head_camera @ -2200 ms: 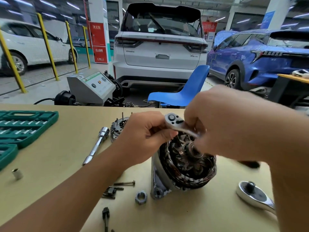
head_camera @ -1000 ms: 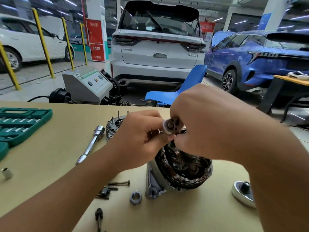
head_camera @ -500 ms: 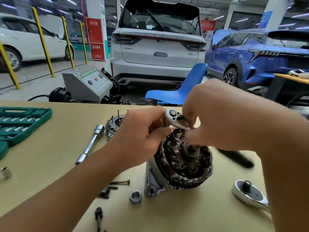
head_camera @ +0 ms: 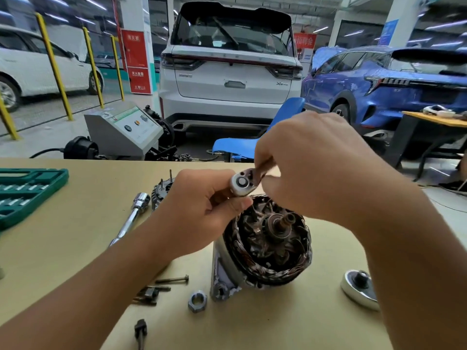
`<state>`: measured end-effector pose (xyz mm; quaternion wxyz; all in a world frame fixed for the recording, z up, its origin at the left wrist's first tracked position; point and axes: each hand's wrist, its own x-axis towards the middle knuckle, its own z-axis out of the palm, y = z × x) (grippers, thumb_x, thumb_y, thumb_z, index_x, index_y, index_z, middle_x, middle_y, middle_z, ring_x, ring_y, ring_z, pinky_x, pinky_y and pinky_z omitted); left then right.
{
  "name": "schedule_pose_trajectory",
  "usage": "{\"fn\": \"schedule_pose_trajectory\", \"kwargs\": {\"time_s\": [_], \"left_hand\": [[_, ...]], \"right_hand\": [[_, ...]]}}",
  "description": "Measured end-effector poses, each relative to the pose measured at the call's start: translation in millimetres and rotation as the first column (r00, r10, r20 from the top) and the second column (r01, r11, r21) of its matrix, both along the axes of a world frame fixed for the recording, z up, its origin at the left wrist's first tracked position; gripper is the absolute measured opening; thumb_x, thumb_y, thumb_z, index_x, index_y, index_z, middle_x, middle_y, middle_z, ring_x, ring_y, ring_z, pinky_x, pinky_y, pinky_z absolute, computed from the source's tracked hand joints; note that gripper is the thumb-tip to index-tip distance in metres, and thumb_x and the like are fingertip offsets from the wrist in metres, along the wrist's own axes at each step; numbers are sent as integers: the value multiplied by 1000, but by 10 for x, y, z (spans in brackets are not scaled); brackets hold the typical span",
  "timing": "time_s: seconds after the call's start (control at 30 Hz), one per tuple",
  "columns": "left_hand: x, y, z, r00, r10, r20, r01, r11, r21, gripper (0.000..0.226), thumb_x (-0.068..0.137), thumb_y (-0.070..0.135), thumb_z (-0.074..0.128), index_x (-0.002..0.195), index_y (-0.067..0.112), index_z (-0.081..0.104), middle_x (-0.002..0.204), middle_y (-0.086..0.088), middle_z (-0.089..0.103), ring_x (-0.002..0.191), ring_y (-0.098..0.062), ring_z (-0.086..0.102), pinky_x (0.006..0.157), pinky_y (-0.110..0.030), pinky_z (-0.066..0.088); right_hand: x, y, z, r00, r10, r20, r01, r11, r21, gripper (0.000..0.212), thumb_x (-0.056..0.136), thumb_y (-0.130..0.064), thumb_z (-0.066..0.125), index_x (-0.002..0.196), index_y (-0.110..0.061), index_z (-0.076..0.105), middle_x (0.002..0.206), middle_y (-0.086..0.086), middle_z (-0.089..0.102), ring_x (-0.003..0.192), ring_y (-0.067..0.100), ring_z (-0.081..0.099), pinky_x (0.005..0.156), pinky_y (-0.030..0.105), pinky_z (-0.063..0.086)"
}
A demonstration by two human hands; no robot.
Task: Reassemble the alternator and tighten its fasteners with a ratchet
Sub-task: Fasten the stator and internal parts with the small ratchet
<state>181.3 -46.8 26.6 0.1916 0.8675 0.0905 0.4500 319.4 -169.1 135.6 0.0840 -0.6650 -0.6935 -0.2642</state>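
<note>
The open alternator point(head_camera: 267, 246) stands on the tan table point(head_camera: 63, 248), its copper windings and rotor shaft facing me. Above its far rim I hold a small chrome ratchet point(head_camera: 240, 184). My left hand point(head_camera: 202, 210) grips the part under the ratchet head, which the fingers hide. My right hand point(head_camera: 310, 168) holds the ratchet's handle, which its fingers mostly cover. The alternator's other cover point(head_camera: 158, 193) lies behind my left hand.
A long socket extension point(head_camera: 131, 221) lies left of the alternator. Loose bolts point(head_camera: 174, 280), a large nut point(head_camera: 197, 301) and a small black part point(head_camera: 140, 332) lie in front. A bigger ratchet head point(head_camera: 360, 289) rests at right. A green socket case point(head_camera: 22, 193) sits at far left.
The ratchet has been swinging back and forth over the alternator's far rim; its head now sits a little further left, with the handle drawn up under my right hand. My left hand keeps its grip.
</note>
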Motion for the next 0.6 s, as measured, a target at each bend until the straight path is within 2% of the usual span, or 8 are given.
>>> {"fn": "schedule_pose_trajectory", "kwargs": {"time_s": [0.07,0.13,0.2,0.3,0.37,0.47,0.53,0.6], "left_hand": [[20,-21,0,1000,4,14,-4,1000,-14,20,95,24,70,80,10,71,65,1,61,58,-22,52,53,-37,44],[34,-50,21,999,-22,34,22,1000,-13,15,96,26,68,81,27,73,67,6,65,59,-22,56,55,-38,46],[25,-53,39,998,-45,32,46,998,-37,14,95,25,69,88,38,71,70,10,65,61,-16,56,56,-34,48],[-10,-10,32,999,-11,-30,10,999,-32,12,92,21,71,83,13,73,66,7,60,59,-10,48,55,-28,43],[-9,-16,30,1000,-2,-15,1,1000,-18,10,92,23,72,85,16,75,68,11,63,60,-8,53,57,-26,45],[-4,-60,56,1000,-14,18,14,1000,-2,12,94,30,69,92,40,75,72,8,70,62,-19,61,56,-36,49],[-5,-40,46,1000,-26,6,27,999,-28,11,92,25,71,92,34,77,71,9,69,61,-13,60,55,-35,50],[-23,9,30,999,-5,-36,4,999,-33,8,90,22,72,88,16,77,67,7,63,58,-11,52,54,-34,48]], "right_hand": [[-41,-23,-25,999,15,28,-13,998,-69,21,72,-32,69,62,-21,55,58,-4,49,58,22,53,54,27,32],[-75,-41,-35,1000,-4,-15,1,988,-155,30,68,-32,71,57,-17,49,55,-3,46,54,21,53,47,23,27],[-53,-28,-34,999,-9,-41,4,993,-121,15,72,-29,70,68,-20,59,66,-3,54,66,26,59,54,28,36],[-14,3,-13,1000,-28,2,28,1000,10,11,77,-23,66,88,-26,67,80,-4,63,81,27,59,75,38,39],[-35,-10,-13,1000,-8,15,8,1000,-5,7,77,-26,67,75,-23,62,67,-5,55,67,22,54,67,34,34],[-102,-58,-36,999,-28,-20,25,991,-133,28,73,-29,70,62,-19,47,60,-4,45,55,17,48,51,25,21],[-81,-57,-26,997,-12,-70,4,994,-107,14,75,-28,69,71,-22,57,70,-7,55,67,21,56,56,27,32],[-45,-35,-8,999,-15,-48,14,1000,-13,9,80,-27,66,89,-29,65,85,-8,63,84,25,59,74,37,42]]}}
